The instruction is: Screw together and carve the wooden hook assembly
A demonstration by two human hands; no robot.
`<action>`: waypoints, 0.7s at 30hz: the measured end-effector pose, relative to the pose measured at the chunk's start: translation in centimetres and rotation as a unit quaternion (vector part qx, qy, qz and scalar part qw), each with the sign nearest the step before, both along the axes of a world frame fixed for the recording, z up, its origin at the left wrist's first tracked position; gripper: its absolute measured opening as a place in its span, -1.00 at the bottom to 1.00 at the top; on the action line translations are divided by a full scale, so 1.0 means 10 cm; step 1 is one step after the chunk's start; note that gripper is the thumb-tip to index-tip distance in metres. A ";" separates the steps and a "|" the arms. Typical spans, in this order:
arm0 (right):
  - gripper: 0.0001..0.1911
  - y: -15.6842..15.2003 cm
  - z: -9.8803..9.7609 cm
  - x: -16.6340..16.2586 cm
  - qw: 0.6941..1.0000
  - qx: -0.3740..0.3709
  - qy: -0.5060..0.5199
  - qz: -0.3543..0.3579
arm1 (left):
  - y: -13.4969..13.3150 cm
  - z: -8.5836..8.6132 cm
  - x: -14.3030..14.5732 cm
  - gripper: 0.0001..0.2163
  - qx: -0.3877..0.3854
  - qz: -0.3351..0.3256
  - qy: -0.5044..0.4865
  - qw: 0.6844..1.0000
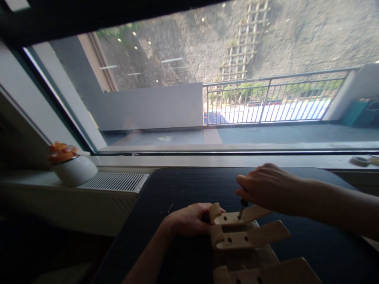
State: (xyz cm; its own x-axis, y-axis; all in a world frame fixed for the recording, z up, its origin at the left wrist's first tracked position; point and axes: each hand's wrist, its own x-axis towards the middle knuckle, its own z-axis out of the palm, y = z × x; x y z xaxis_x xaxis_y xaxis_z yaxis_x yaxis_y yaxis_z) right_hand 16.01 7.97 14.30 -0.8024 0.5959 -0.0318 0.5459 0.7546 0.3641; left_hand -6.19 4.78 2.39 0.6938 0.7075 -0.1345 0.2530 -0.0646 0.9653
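Note:
A light wooden assembly [245, 232] of flat curved pieces with drilled holes lies on the dark table [177, 189] in front of me. My left hand [189, 219] grips its left end, fingers wrapped round the rounded tips. My right hand [266, 187] is closed round a small dark tool [242, 208], a screwdriver by its look. The tool's tip stands in a hole of the upper wooden piece. Another wooden piece [272, 274] lies nearer to me at the bottom edge.
A white bowl-shaped pot [72, 167] with orange contents stands on the sill at left, beside a white vent grille [114, 181]. A large window [207, 79] runs behind the table. A small object [363, 160] lies on the sill at far right.

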 end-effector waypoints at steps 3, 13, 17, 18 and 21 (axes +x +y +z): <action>-0.84 -0.05 0.05 0.07 0.998 -0.032 -0.001 0.046 | 0.00 0.00 -0.01 -0.50 -0.004 0.004 0.007 1.000; -0.78 0.01 -0.03 0.12 0.986 -0.129 0.060 0.091 | 0.01 -0.05 0.01 -0.50 -0.028 0.010 -0.012 0.999; -0.81 0.05 -0.15 0.10 0.995 -0.098 0.032 0.015 | 0.01 -0.05 0.01 -0.52 -0.026 0.007 -0.019 0.999; -0.82 0.05 -0.16 0.09 0.996 -0.079 0.024 -0.022 | 0.01 -0.03 0.01 -0.53 -0.018 0.008 -0.014 1.000; -0.84 0.04 -0.16 0.03 0.993 -0.038 0.016 -0.110 | 0.00 -0.01 0.00 -0.55 0.000 0.006 -0.004 1.000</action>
State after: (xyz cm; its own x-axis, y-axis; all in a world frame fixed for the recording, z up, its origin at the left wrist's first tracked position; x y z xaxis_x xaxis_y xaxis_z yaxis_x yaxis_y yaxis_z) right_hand 16.29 8.34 12.69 -0.6547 0.7535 -0.0602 0.7107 0.6407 0.2904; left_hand -6.14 4.83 2.30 0.6858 0.7162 -0.1293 0.2469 -0.0618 0.9671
